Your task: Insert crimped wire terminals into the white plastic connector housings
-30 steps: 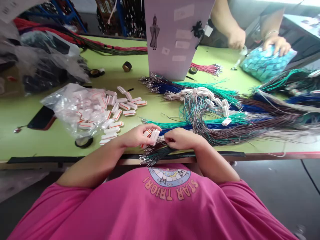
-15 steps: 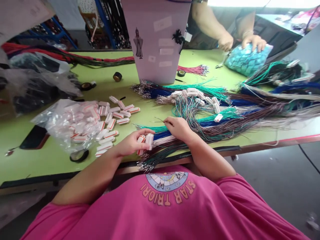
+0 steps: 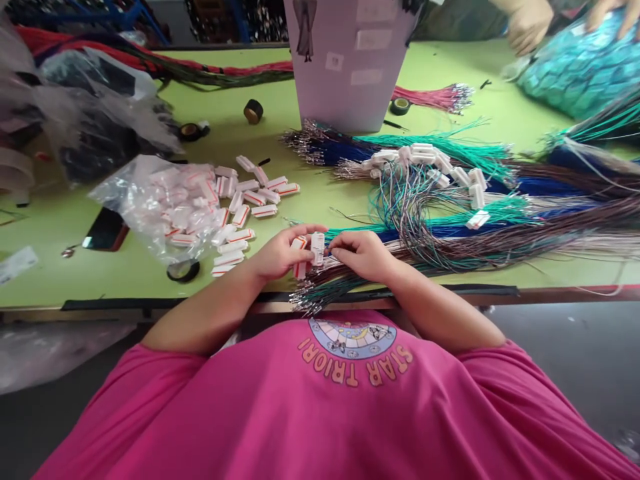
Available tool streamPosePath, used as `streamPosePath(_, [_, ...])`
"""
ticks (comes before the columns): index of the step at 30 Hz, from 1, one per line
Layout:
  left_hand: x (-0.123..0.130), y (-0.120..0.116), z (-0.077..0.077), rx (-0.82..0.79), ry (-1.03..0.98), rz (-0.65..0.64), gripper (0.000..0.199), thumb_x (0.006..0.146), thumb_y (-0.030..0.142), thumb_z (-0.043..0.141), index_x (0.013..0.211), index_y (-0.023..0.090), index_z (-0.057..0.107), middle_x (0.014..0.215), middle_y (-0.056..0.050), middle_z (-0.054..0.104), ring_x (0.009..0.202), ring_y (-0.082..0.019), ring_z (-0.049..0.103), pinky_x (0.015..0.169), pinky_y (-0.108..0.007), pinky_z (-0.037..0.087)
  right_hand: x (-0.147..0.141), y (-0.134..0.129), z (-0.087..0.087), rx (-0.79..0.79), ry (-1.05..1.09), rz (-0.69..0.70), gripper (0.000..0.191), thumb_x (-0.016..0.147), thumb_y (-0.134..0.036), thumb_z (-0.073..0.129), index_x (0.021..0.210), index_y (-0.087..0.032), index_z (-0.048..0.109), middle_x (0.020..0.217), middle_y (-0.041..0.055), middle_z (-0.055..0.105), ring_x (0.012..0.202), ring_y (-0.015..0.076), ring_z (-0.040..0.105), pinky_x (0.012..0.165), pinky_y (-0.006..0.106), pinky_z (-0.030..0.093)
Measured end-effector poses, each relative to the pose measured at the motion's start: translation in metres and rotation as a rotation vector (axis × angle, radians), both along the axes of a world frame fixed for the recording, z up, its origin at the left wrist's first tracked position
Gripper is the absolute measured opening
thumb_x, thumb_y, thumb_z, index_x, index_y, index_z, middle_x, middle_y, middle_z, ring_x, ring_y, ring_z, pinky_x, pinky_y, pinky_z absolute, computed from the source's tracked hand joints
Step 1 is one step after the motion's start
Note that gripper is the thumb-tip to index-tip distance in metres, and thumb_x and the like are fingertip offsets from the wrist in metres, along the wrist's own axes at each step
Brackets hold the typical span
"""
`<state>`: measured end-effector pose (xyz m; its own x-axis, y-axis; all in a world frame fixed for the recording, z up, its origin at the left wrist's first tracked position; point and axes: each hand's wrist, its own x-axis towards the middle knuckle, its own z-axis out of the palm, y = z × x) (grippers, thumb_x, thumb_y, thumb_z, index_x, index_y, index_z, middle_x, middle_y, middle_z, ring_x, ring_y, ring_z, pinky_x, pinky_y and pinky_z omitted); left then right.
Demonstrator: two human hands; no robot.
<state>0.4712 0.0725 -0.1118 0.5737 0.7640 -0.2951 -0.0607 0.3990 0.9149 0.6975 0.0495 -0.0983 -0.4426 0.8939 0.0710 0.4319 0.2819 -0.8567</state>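
My left hand is closed around white connector housings; one housing faces right between thumb and fingers, and another with an orange stripe sits against the palm. Close by on the right, my right hand pinches a thin wire, its tip at the side of the front housing. Whether the tip has entered the housing I cannot tell. Beneath both hands lie bundles of green, blue, white and dark wires with metal terminals. Several white housings with wires attached rest behind my right hand.
Loose housings and a clear bag of them lie left. Tape rolls, a dark phone and a pale upright box stand or lie around. Across the table, another person's hand is near a bag of blue parts.
My right hand has brought the wire left and down, up to the housing in my left hand. The view has tilted downward and shifted left.
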Motion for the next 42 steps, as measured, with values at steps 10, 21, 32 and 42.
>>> streamPosePath(10, [-0.001,0.000,-0.003,0.038,-0.037,-0.020,0.065,0.070,0.023,0.085,0.131,0.020,0.063,0.089,-0.001,0.068,0.066,-0.012,0.064,0.056,-0.021,0.053,0.004,-0.010,0.000,0.513,-0.382,0.029,0.035,0.094,-0.026,0.044,0.078,-0.016,0.074,0.073,0.0067,0.074,0.063,0.0140,0.058,0.061,0.030,0.032])
streamPosePath(21, [0.002,-0.002,0.002,0.120,0.136,-0.023,0.069,0.068,0.035,0.087,0.128,0.014,0.061,0.088,-0.001,0.063,0.067,-0.010,0.060,0.059,-0.022,0.050,-0.003,-0.014,-0.006,0.547,-0.612,0.097,0.035,0.095,-0.020,0.038,0.080,-0.016,0.070,0.068,0.0049,0.068,0.059,0.0137,0.048,0.059,0.033,0.021])
streamPosePath(32, [0.006,-0.001,0.002,0.104,0.150,-0.003,0.071,0.065,0.033,0.088,0.127,0.013,0.060,0.089,-0.001,0.063,0.066,-0.010,0.061,0.060,-0.022,0.051,-0.008,-0.012,-0.018,0.494,-0.593,0.052,0.036,0.099,-0.024,0.038,0.084,-0.014,0.069,0.072,0.0066,0.070,0.058,0.0128,0.048,0.059,0.031,0.022])
streamPosePath(42, [0.010,-0.003,0.007,0.112,0.224,-0.038,0.064,0.065,0.030,0.085,0.122,0.013,0.062,0.086,0.000,0.063,0.066,-0.010,0.057,0.059,-0.021,0.046,-0.012,-0.014,-0.011,0.484,-0.671,0.150,0.028,0.095,-0.019,0.043,0.087,-0.016,0.069,0.073,0.0057,0.070,0.062,0.0145,0.050,0.060,0.033,0.019])
